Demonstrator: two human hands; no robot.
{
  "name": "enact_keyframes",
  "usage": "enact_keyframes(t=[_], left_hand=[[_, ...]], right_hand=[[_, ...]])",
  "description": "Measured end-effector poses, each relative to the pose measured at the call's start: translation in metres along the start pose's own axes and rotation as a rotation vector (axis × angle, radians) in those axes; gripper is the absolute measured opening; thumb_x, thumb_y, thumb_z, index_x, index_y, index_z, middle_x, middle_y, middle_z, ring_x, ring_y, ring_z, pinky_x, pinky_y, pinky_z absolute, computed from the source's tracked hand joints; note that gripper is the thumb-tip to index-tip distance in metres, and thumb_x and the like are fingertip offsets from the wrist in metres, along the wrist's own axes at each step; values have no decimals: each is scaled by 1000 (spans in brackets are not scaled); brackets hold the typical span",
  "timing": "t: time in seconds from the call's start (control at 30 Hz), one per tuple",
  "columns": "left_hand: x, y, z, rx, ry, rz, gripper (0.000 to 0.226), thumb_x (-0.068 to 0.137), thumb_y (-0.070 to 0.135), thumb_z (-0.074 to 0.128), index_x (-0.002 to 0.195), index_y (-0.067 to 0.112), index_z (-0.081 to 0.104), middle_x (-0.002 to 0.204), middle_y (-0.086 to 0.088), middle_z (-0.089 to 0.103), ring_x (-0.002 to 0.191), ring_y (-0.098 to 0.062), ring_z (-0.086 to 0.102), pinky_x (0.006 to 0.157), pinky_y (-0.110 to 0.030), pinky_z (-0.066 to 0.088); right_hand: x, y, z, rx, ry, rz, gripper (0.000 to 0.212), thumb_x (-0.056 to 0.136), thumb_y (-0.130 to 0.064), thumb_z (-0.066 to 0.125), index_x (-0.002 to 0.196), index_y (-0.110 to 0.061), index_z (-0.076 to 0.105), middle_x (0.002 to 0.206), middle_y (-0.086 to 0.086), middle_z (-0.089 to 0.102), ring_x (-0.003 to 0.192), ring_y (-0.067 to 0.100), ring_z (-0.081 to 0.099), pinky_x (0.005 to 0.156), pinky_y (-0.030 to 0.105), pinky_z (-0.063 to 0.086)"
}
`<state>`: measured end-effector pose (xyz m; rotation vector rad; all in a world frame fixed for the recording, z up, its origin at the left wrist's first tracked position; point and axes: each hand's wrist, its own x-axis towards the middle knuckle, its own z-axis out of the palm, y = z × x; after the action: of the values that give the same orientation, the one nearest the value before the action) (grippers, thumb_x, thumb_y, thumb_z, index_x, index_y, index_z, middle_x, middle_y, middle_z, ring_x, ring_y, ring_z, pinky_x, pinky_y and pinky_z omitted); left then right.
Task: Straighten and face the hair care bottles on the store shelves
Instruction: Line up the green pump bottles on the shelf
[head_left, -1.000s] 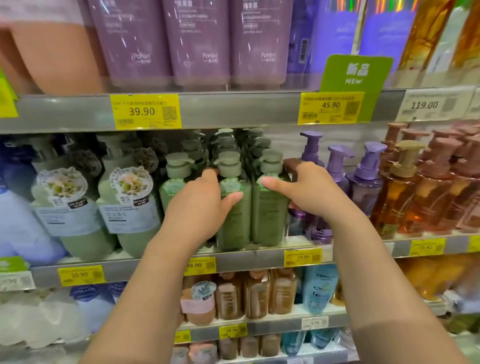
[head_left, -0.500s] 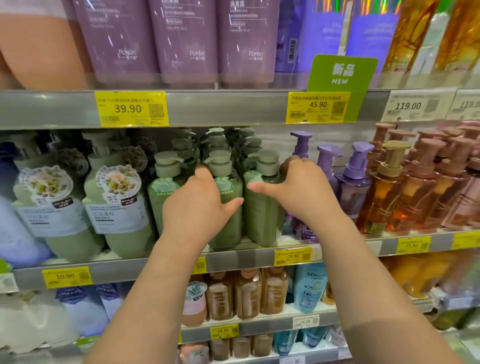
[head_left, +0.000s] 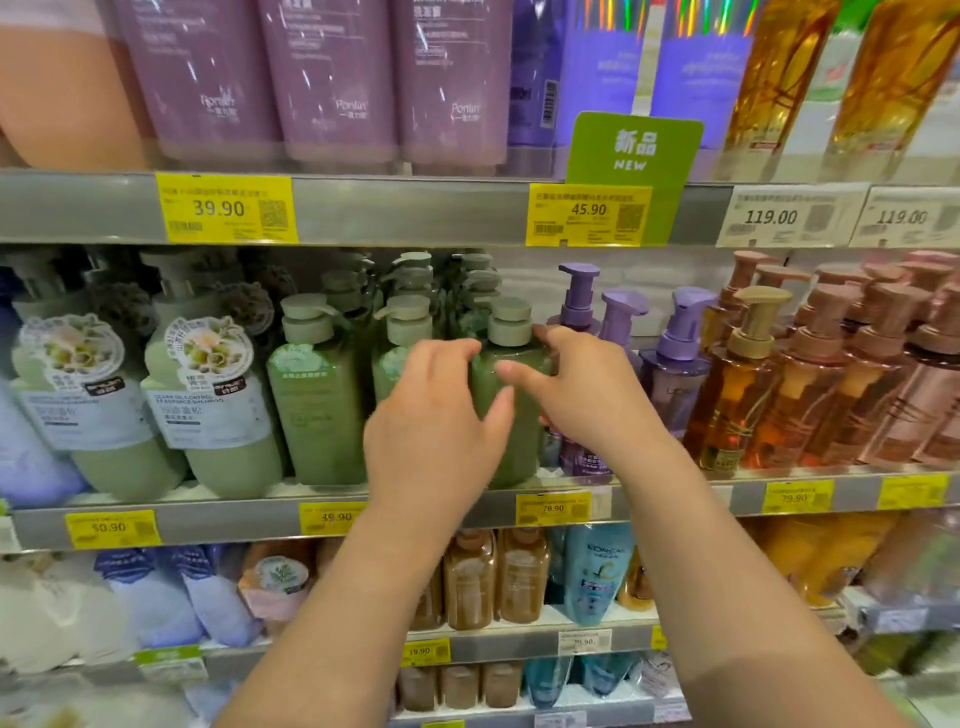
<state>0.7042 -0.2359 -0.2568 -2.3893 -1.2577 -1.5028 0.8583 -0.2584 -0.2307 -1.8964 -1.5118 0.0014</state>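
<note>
Three green pump bottles stand at the front of the middle shelf. My left hand and my right hand both curl round the rightmost green bottle, one on each side. Its pump head shows above my fingers. The middle green bottle is partly hidden behind my left hand. The left green bottle stands free, its pump spout pointing right. More green pumps line up behind them.
Two large pale green bottles with flower tags stand to the left. Purple pump bottles and amber ones stand to the right. Mauve bottles fill the shelf above; brown and blue bottles sit below.
My left hand has moved right from the middle green bottle onto the rightmost one. My right hand stays on that bottle's right side. The view has shifted slightly.
</note>
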Motion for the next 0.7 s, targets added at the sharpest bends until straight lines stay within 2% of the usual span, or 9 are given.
enact_keyframes(t=[0.07, 0.13, 0.23, 0.3, 0.37, 0.43, 0.47, 0.57, 0.7], left_hand=[[2, 7, 16, 91, -176, -97, 74, 83, 56, 65, 142, 18, 43, 134, -2, 54, 107, -26, 62, 75, -38, 53], [6, 13, 30, 215, -259, -140, 90, 80, 69, 59, 149, 18, 31, 139, -3, 49, 110, -26, 61, 72, -36, 50], [11, 24, 45, 379, -250, -169, 96, 73, 78, 53, 141, 13, 39, 123, -7, 55, 84, -27, 67, 50, -28, 33], [13, 32, 48, 448, -220, -182, 88, 71, 78, 56, 126, 10, 49, 108, -6, 59, 69, -26, 67, 44, -26, 20], [18, 35, 49, 479, -174, -171, 75, 68, 76, 64, 106, 11, 54, 94, -5, 61, 65, -26, 67, 44, -25, 21], [28, 34, 46, 453, -203, -179, 65, 66, 72, 67, 93, 16, 48, 87, -4, 63, 72, -27, 67, 49, -28, 29], [33, 32, 45, 429, -252, -191, 63, 65, 71, 66, 90, 18, 44, 87, -4, 63, 76, -28, 66, 51, -29, 33], [50, 25, 34, 373, -445, -225, 62, 66, 71, 68, 95, 20, 47, 93, -4, 64, 84, -28, 65, 59, -34, 47], [65, 24, 23, 304, -624, -281, 73, 63, 68, 75, 115, 21, 55, 78, 6, 67, 62, -16, 68, 69, -38, 58]], right_hand=[[1, 1, -10, 24, -38, -5, 37, 101, -40, 54, 127, -15, 65, 86, 8, 75, 72, 22, 74, 75, 40, 59], [4, 5, -19, 78, -106, 16, 28, 105, -22, 44, 113, -12, 69, 64, 6, 72, 50, 13, 70, 57, 31, 60], [8, 9, -29, 173, -251, 98, 47, 98, -3, 36, 139, -14, 57, 42, 1, 64, 37, 10, 64, 39, 21, 51], [7, 12, -34, 243, -329, 126, 53, 99, -3, 35, 148, -19, 47, 53, 4, 71, 44, 17, 69, 56, 34, 62], [5, 16, -38, 308, -360, 130, 58, 98, 1, 32, 150, -20, 46, 93, 17, 78, 53, 23, 73, 65, 39, 64], [3, 22, -43, 328, -356, 111, 66, 93, 7, 30, 150, -22, 46, 130, 19, 66, 53, 19, 74, 55, 30, 62], [3, 25, -43, 319, -351, 96, 69, 92, 8, 30, 151, -25, 44, 130, 15, 68, 53, 15, 73, 49, 25, 58], [2, 31, -44, 281, -394, 89, 69, 96, 6, 33, 154, -32, 37, 69, 2, 77, 53, 8, 72, 42, 16, 50], [3, 38, -44, 324, -432, 84, 69, 97, 8, 32, 154, -31, 37, 61, 4, 72, 48, 4, 69, 37, 11, 41]])
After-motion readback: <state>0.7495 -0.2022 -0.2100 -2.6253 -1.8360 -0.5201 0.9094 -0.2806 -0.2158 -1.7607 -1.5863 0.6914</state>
